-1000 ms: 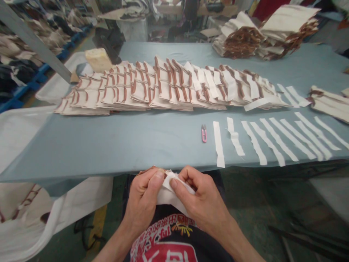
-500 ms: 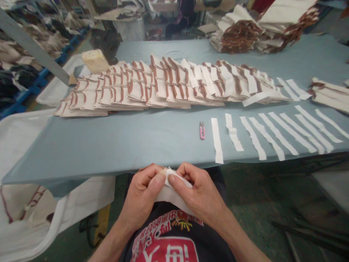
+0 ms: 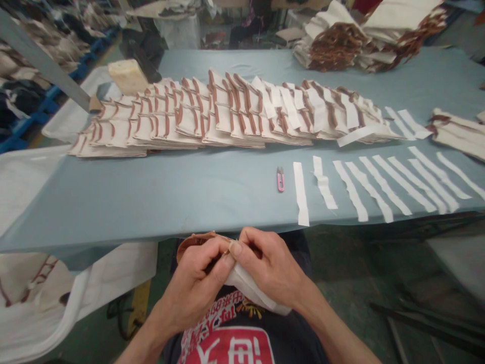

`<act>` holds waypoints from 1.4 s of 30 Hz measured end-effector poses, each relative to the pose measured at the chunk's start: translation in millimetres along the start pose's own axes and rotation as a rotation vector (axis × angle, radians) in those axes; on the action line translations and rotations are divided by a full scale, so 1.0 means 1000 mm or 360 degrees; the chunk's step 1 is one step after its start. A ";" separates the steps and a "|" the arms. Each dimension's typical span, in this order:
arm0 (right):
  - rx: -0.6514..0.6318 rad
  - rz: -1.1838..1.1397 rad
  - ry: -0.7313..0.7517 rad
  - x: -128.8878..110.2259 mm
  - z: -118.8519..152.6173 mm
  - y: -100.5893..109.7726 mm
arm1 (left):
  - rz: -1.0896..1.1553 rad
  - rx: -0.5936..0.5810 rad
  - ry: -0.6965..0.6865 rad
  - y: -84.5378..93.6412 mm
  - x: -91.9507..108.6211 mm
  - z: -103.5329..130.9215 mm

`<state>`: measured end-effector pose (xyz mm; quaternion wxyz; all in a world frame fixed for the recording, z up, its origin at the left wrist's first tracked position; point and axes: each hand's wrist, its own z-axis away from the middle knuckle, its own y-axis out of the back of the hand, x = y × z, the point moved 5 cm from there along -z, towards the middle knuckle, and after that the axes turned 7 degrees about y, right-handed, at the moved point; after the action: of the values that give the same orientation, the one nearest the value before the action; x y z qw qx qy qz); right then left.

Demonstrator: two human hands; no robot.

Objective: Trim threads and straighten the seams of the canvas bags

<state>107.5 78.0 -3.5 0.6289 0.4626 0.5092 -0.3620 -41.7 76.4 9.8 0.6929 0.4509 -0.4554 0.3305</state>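
Right at the fingers (image 3: pixel 236 248), thumbs and forefingers are pressed together, and a white cloth (image 3: pixel 246 288) is pinched between them by the left hand (image 3: pixel 200 270) and the right hand (image 3: pixel 271 268) alike, the tips of the two hands brought close to touching. The cloth is held low, just off the near edge of the table, its loose length draped below the right hand in front of a dark printed shirt (image 3: pixel 235 346). Behind the left knuckles a curved brown piece (image 3: pixel 196 242) is glimpsed; whether it is joined to the cloth cannot be told, as the meeting point is covered by the fingers. Outward to the blue-covered table (image 3: pixel 151 202): pink-handled snips (image 3: pixel 280 180) are laid with the blades pointed away, and just to their right loose white strips (image 3: pixel 301 194) are set out side by side along the near edge. Farther back, cream-and-brown folded pieces (image 3: pixel 223 114) are fanned in one long overlapping row, more white strips being scattered over its right part. Behind its left end a pale yellow block (image 3: pixel 128 77) is seen, and at the far right bulky cream-and-brown bundles (image 3: pixel 333 48) are piled. Below the table, at the left, a white tub (image 3: pixel 76 311) is partly filled with cream fabric.
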 end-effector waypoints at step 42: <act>-0.0699 0.0503 0.0956 -0.070 -0.038 -0.009 | -0.0416 -0.0188 -0.0126 0.061 0.041 0.017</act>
<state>72.4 110.6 60.9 0.5840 0.4750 0.6583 0.0078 -85.1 84.8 70.6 0.7368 0.4776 -0.4384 0.1920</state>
